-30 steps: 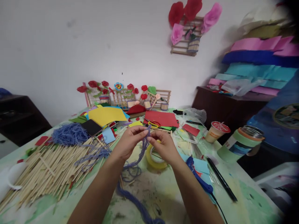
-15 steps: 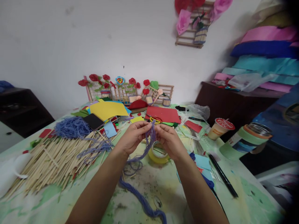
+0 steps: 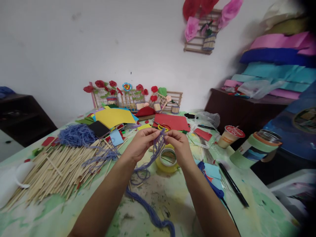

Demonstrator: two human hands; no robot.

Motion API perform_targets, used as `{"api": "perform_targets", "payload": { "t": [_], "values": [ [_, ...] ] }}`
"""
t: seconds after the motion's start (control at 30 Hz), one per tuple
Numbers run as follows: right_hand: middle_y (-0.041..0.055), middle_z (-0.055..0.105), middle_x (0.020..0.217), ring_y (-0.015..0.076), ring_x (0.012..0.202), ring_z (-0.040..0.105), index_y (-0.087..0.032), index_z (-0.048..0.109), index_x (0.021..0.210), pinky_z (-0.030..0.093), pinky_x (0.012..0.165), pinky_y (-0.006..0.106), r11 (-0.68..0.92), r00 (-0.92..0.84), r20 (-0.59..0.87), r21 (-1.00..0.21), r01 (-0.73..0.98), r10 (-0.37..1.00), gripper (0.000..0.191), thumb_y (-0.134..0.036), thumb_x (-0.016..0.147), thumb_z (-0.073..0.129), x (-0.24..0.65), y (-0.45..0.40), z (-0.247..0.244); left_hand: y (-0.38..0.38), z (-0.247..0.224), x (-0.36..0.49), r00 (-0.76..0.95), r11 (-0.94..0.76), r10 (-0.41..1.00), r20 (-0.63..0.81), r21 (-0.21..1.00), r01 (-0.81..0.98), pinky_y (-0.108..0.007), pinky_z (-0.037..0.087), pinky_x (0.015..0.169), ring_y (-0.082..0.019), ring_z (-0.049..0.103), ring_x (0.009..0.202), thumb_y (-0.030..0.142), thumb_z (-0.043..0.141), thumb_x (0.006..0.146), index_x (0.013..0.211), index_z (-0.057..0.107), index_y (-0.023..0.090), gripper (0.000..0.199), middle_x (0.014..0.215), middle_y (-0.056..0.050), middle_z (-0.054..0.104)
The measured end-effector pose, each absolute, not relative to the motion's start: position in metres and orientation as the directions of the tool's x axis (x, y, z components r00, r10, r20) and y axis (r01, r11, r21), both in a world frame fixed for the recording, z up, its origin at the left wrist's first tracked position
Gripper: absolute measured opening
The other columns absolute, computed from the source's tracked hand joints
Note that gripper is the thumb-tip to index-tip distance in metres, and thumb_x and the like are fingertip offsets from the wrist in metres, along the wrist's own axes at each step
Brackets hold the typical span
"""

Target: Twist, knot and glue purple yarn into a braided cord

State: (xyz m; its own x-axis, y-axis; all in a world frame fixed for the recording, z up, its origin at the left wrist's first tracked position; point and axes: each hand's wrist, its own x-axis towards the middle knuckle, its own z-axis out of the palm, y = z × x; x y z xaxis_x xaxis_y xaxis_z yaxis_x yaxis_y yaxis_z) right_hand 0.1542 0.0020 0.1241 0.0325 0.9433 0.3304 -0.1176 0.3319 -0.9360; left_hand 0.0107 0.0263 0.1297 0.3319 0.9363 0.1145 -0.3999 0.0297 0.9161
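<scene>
Starting at the far left, a white rounded container [image 3: 17, 181] sat beside a big spread of thin pale wooden sticks [image 3: 54, 171], with a messy heap of blue-purple yarn [image 3: 77, 135] just behind them. Further back lay a flat yellow sheet [image 3: 115, 117]. Mid-table it got kinda crowded: a thick blue-purple hank [image 3: 151, 212] snaked across the stained green-and-white tabletop [image 3: 123, 225], and the yellow-handled scissors [image 3: 162, 127] lay right behind the fingertips, by a flat red sheet [image 3: 174, 121]. A round yellow tape roll [image 3: 166, 167] was partly blocked by the right hand. Past that arm were a blue tool with a black cord [image 3: 211, 184], a long black rod [image 3: 233, 184], a red-lidded cup [image 3: 230, 136] and a light green bottle [image 3: 256, 149].

As for the hands, the left hand [image 3: 142, 144] had thumb and fingers pinched together on the thin purple strands [image 3: 158, 144], up over the middle of the table. The right hand [image 3: 179, 146] was pinched on them too, its tips really close to the left ones. Loose ends hung between the hands and trailed down leftward onto the tabletop.
</scene>
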Motion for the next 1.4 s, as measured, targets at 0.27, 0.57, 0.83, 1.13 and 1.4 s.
{"api": "perform_targets", "payload": {
  "t": [0.27,0.57,0.83,1.13,1.4],
  "values": [
    [-0.0027,0.048,0.058,0.0113,0.059,0.042,-0.018,0.055,0.060,0.033,0.060,0.026,0.330,0.059,0.325,-0.928,-0.174,0.944,0.012,-0.027,0.067,0.059,0.1557,0.0036,0.1225,0.0245,0.1297,0.0130,0.355,0.038,0.928,0.110,0.922,-0.385,-0.019,0.041,0.059,-0.008,0.052,0.060,0.032,0.081,0.064,0.071,0.068,0.012,0.025,0.066,0.000,0.060],
    [-0.0015,0.052,0.060,0.0133,0.060,0.045,-0.019,0.055,0.059,0.035,0.061,0.028,0.272,-0.013,0.276,-0.954,-0.129,0.961,0.009,-0.025,0.062,0.061,0.1543,0.0021,0.1252,0.0231,0.1284,0.0135,0.379,0.017,0.916,0.130,0.933,-0.360,-0.020,0.040,0.060,-0.008,0.053,0.061,0.032,0.078,0.067,0.072,0.069,0.013,0.023,0.069,-0.001,0.062],
    [-0.0020,0.051,0.059,0.0120,0.059,0.043,-0.017,0.058,0.061,0.034,0.060,0.027,0.288,0.000,0.292,-0.943,-0.168,0.956,0.007,-0.023,0.064,0.058,0.1557,0.0033,0.1231,0.0224,0.1287,0.0146,0.386,0.020,0.914,0.129,0.933,-0.360,-0.022,0.044,0.066,-0.011,0.058,0.070,0.032,0.078,0.067,0.078,0.070,0.015,0.022,0.077,-0.003,0.065],
    [-0.0004,0.054,0.062,0.0132,0.061,0.047,-0.018,0.061,0.064,0.037,0.062,0.028,0.300,-0.021,0.310,-0.934,-0.196,0.950,0.012,-0.028,0.070,0.059,0.1585,0.0042,0.1222,0.0231,0.1288,0.0130,0.393,0.061,0.914,0.097,0.926,-0.371,-0.025,0.044,0.068,-0.012,0.060,0.067,0.024,0.079,0.063,0.077,0.071,0.013,0.019,0.074,-0.004,0.067],
    [-0.0014,0.052,0.060,0.0130,0.059,0.045,-0.018,0.055,0.062,0.035,0.059,0.027,0.319,-0.029,0.319,-0.948,0.011,0.947,0.007,-0.023,0.062,0.061,0.1549,0.0041,0.1226,0.0236,0.1284,0.0147,0.386,0.055,0.918,0.091,0.934,-0.352,-0.023,0.040,0.065,-0.010,0.055,0.066,0.022,0.078,0.063,0.075,0.070,0.012,0.018,0.073,-0.002,0.065]
  ]
}}
